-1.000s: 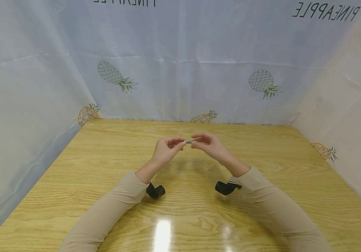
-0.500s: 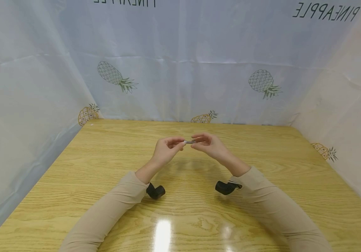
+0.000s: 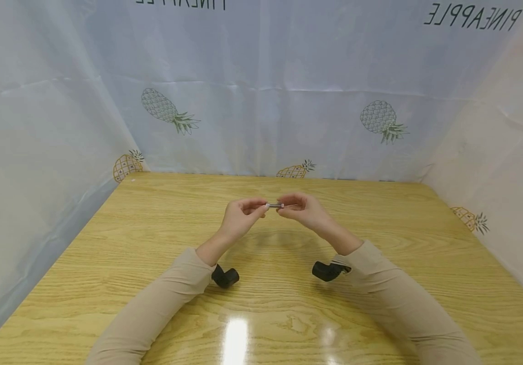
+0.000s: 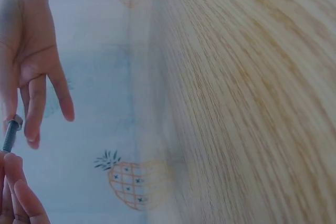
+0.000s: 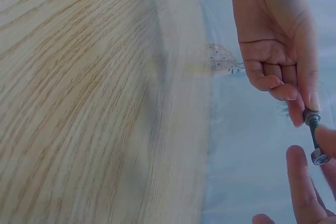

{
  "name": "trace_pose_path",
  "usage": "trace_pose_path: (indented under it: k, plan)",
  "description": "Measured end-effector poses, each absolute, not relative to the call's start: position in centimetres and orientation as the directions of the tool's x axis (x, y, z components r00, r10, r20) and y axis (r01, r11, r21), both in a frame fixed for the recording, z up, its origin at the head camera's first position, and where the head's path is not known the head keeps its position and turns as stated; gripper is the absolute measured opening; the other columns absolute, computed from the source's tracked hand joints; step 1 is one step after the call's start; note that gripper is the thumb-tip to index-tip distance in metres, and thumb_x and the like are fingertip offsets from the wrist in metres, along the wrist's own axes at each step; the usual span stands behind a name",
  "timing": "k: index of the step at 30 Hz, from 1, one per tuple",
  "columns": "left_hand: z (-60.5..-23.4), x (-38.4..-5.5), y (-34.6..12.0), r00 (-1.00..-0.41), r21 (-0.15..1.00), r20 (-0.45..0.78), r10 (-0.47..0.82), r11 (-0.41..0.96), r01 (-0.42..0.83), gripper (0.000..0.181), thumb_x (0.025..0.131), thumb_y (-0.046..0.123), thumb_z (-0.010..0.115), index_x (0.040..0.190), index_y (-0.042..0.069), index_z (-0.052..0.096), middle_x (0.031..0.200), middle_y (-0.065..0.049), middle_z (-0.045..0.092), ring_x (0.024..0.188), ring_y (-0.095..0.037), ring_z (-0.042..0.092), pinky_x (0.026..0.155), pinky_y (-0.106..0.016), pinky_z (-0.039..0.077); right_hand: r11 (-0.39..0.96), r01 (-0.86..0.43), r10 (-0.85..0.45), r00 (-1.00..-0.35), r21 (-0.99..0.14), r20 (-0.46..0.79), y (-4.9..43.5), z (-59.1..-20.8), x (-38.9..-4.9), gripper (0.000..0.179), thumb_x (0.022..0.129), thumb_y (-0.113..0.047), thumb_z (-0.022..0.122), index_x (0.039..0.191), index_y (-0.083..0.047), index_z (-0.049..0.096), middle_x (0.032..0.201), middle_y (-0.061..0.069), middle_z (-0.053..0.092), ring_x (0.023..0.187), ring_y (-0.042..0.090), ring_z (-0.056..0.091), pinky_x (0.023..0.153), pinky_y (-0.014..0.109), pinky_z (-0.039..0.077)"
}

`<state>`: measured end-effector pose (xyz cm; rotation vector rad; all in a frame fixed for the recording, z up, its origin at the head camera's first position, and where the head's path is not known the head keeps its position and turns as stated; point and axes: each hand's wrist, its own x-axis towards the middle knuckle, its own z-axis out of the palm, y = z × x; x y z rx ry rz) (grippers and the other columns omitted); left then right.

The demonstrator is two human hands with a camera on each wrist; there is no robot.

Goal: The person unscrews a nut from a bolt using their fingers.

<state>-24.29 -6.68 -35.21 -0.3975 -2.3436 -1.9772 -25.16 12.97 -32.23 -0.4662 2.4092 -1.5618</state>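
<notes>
My left hand [image 3: 242, 217] pinches one end of a metal bolt [image 3: 275, 205] between thumb and fingers, holding it level above the table. A nut [image 5: 311, 115] sits on the threaded end, right at the left fingertips. The bolt's hex head [image 5: 319, 157] points toward my right hand [image 3: 304, 209]. The right thumb [image 5: 326, 141] lies right beside the shank, overlapping it in the right wrist view. My right index finger [image 5: 297, 163] is extended and apart from the head, so the head shows in the gap between thumb and fingers.
Beneath both hands spreads a wood-grain table [image 3: 261, 314]. A pale pineapple-print curtain [image 3: 261, 126] surrounds its back and sides. Black wrist-worn devices [image 3: 226, 278] stick out at the beige sleeves [image 3: 170, 289]. A tiny white speck [image 3: 133, 180] lies at the far left corner.
The right fingertips, which covered the bolt's right end one second ago, have spread, and the bolt head now shows between them. My left hand has stayed in place.
</notes>
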Motion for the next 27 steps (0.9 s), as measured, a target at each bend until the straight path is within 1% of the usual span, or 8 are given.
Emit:
trace_pose_path:
  k: [3,7,12,16,19,22,24,27]
  plan:
    - [-35.17,-24.29,-6.69,-0.966,0.962,0.2,0.164,0.152,0.225,0.03,0.09,0.017,0.063,0.114,-0.001,0.065,0.104,-0.02,0.068,0.088,-0.027,0.067,0.087,-0.047,0.053,0.382,-0.139,-0.415,-0.909,-0.914,-0.035,13.04,-32.17,-25.15,0.045,0.093,-0.028,0.058,0.133,-0.008,0.05,0.125,0.02,0.059,0.114,0.03,0.06,0.106,0.054,0.037]
    - [-35.18,-24.35,-6.72,-0.968,0.964,0.193,0.162,0.152,0.218,0.029,0.09,0.017,0.063,0.113,0.0,0.065,0.104,-0.02,0.068,0.083,-0.018,0.068,0.088,-0.048,0.052,0.376,-0.126,-0.435,-0.899,-0.918,-0.055,12.99,-32.17,-25.24,0.04,0.098,-0.029,0.049,0.129,-0.005,0.054,0.119,0.022,0.063,0.109,0.027,0.064,0.11,0.055,0.031]
    - [-35.25,-24.45,-6.78,-0.968,0.965,0.194,0.159,0.146,0.217,0.029,0.09,0.017,0.063,0.114,0.0,0.065,0.104,-0.02,0.068,0.084,-0.019,0.068,0.088,-0.049,0.052,0.363,-0.111,-0.401,-0.915,-0.925,-0.047,12.8,-32.28,-25.34,0.032,0.094,-0.02,0.057,0.122,-0.003,0.058,0.118,0.018,0.063,0.111,0.028,0.062,0.107,0.051,0.038]
    - [-35.21,-24.41,-6.74,-0.969,0.966,0.191,0.159,0.145,0.214,0.029,0.09,0.017,0.063,0.113,0.0,0.066,0.104,-0.02,0.068,0.085,-0.023,0.068,0.088,-0.05,0.052,0.355,-0.104,-0.39,-0.92,-0.929,-0.046,12.88,-32.38,-25.34,0.039,0.09,-0.02,0.062,0.126,-0.007,0.055,0.122,0.017,0.06,0.116,0.031,0.058,0.105,0.052,0.04]
    - [-35.19,-24.37,-6.68,-0.969,0.966,0.191,0.159,0.147,0.214,0.03,0.09,0.017,0.063,0.114,0.0,0.065,0.104,-0.02,0.068,0.085,-0.023,0.068,0.088,-0.049,0.052,0.357,-0.108,-0.417,-0.907,-0.928,-0.055,13.06,-32.37,-25.36,0.044,0.092,-0.03,0.059,0.132,-0.011,0.052,0.123,0.019,0.061,0.114,0.028,0.06,0.107,0.054,0.036]
    - [-35.22,-24.39,-6.68,-0.968,0.965,0.192,0.159,0.151,0.216,0.03,0.09,0.017,0.063,0.114,-0.001,0.065,0.104,-0.02,0.068,0.084,-0.021,0.068,0.088,-0.049,0.052,0.369,-0.101,-0.434,-0.898,-0.924,-0.075,13.17,-32.37,-25.41,0.045,0.095,-0.037,0.053,0.131,-0.01,0.053,0.119,0.019,0.064,0.108,0.023,0.064,0.11,0.054,0.032]
    - [-35.29,-24.45,-6.71,-0.968,0.965,0.191,0.161,0.151,0.216,0.031,0.09,0.018,0.063,0.115,-0.002,0.064,0.105,-0.02,0.068,0.082,-0.016,0.067,0.088,-0.049,0.052,0.37,-0.094,-0.434,-0.897,-0.924,-0.082,13.13,-32.38,-25.39,0.043,0.097,-0.036,0.05,0.128,-0.007,0.055,0.119,0.019,0.064,0.105,0.021,0.066,0.11,0.054,0.031]
    - [-35.33,-24.48,-6.74,-0.968,0.965,0.192,0.161,0.15,0.216,0.032,0.09,0.017,0.063,0.115,-0.002,0.064,0.105,-0.021,0.068,0.082,-0.016,0.067,0.088,-0.047,0.052,0.362,-0.093,-0.412,-0.908,-0.928,-0.07,12.99,-32.33,-25.29,0.036,0.097,-0.026,0.052,0.124,-0.004,0.057,0.116,0.019,0.065,0.106,0.022,0.065,0.109,0.051,0.035]
